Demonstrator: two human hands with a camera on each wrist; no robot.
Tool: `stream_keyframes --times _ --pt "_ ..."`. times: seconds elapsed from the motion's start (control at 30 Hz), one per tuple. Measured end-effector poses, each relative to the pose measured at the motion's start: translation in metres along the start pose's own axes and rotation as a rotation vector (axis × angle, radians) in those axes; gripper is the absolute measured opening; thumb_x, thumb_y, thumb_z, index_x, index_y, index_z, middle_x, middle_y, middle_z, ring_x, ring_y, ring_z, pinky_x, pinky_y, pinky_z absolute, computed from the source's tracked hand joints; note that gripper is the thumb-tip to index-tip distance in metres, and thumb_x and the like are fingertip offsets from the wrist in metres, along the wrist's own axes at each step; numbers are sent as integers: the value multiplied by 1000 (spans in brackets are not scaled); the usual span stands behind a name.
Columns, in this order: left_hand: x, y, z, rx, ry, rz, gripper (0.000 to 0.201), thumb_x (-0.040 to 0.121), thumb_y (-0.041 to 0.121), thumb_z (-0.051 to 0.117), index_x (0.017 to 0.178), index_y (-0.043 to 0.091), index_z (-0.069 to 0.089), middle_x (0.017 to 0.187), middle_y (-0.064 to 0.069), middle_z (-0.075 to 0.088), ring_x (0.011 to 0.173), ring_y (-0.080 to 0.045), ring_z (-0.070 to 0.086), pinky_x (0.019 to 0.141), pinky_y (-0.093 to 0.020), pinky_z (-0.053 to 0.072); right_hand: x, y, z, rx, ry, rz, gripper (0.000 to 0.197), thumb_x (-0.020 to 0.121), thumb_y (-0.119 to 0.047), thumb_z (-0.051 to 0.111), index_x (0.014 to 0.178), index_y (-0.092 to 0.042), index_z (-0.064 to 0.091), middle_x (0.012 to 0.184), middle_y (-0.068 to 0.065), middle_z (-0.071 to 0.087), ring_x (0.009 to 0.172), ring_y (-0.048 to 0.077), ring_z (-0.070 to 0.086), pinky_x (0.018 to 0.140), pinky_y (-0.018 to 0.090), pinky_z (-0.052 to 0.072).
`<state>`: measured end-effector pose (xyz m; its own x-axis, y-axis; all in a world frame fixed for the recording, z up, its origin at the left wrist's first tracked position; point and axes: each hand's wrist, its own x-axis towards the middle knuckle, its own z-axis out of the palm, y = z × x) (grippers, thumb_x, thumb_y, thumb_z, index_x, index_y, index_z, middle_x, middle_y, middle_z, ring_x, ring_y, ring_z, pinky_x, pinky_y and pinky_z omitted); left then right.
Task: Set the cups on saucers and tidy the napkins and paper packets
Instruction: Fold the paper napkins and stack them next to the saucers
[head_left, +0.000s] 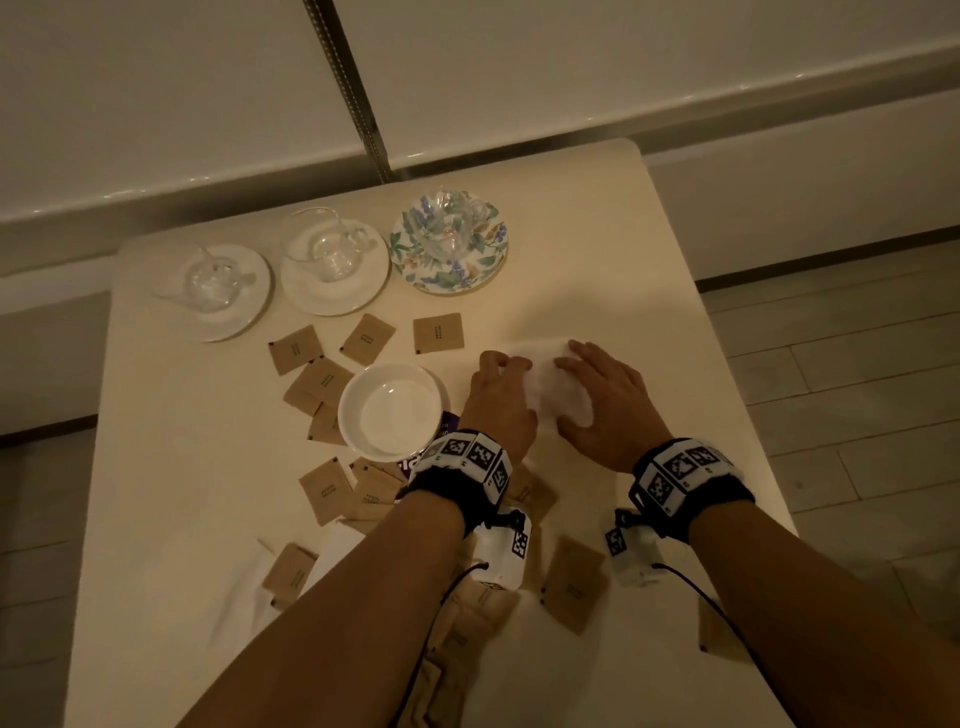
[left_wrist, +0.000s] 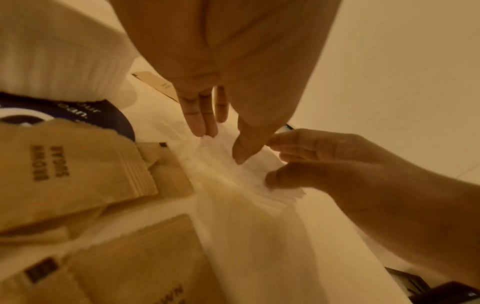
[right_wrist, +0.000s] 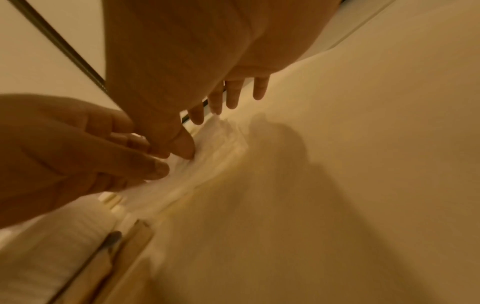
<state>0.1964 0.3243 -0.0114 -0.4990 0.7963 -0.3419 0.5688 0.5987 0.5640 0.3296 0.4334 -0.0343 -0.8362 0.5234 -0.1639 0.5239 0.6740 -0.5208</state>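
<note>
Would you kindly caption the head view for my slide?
Both hands gather white napkins on a table, beside three cups on saucers and scattered brown packets.

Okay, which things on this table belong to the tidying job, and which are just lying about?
Job: three glass cups on saucers; white napkins under left hand and right hand; brown packets.
Lying about: empty white bowl; purple card.
</note>
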Motion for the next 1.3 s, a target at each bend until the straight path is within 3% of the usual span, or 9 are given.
stream_keyframes --times 0.17,0.27,0.37,0.5,0.63,0.9,1.0,1.1,1.3 --pt "-41 0 -17 -185 59 112 45 86 16 66 129 18 52 129 0 47 108 -18 55 92 -34 49 -12 -37 -8 112 213 46 58 81 -25 71 135 -16 50 147 6 40 137 24 33 109 41 25" --pt "-81 -19 -29 -254 -18 123 25 89 24 64 113 23 59 105 9 63 90 -3 60 82 -22 51 -26 -76 1 160 312 8 42 81 -16 69 121 -16 58 127 5 52 120 26 47 96 37 31" --pt "-123 -61 -42 -246 17 84 15 89 26 66 93 38 57 84 24 59 78 10 57 71 -6 43 -46 -118 19 230 255 -53 25 84 -14 66 109 -16 62 109 0 57 102 20 52 89 32 35" --pt "-164 -131 -63 -141 71 -123 22 82 25 73 100 30 60 98 9 60 88 -14 57 77 -24 46 -69 -166 60 229 -17 -96 10 87 -22 57 96 -25 61 90 -10 55 78 7 53 68 23 43" --pt "-182 -176 -66 265 -90 -302 65 80 50 69 134 25 44 128 -1 47 118 -26 46 99 -40 39 -84 -202 104 146 -246 -80 34 88 -23 56 121 -30 55 101 -16 53 88 8 51 75 22 40" --pt "-188 -186 -58 65 -56 -202 46 83 23 65 127 28 50 107 1 65 103 -26 58 95 -42 43 -92 -218 123 -1 -190 90 55 89 -31 59 139 -18 40 133 4 50 120 26 47 97 39 43" --pt "-194 -182 -59 -155 -32 -140 38 81 10 65 113 28 57 83 8 60 84 -21 60 75 -27 48 -97 -213 123 35 -146 124 49 90 -33 60 135 -19 45 131 2 50 118 24 49 98 38 45" --pt "-196 -175 -64 -316 -3 -89 40 80 6 69 105 33 56 84 11 59 75 -8 58 62 -10 43 -99 -207 117 184 -51 212 42 90 -34 62 128 -21 51 121 0 53 105 18 52 91 34 46" --pt "-181 -130 -78 -526 -50 -13 49 77 6 78 117 21 54 110 -1 66 97 -14 65 81 -28 56 -102 -190 75 380 -54 217 20 91 -28 64 102 -12 67 95 3 66 88 22 63 78 38 53"
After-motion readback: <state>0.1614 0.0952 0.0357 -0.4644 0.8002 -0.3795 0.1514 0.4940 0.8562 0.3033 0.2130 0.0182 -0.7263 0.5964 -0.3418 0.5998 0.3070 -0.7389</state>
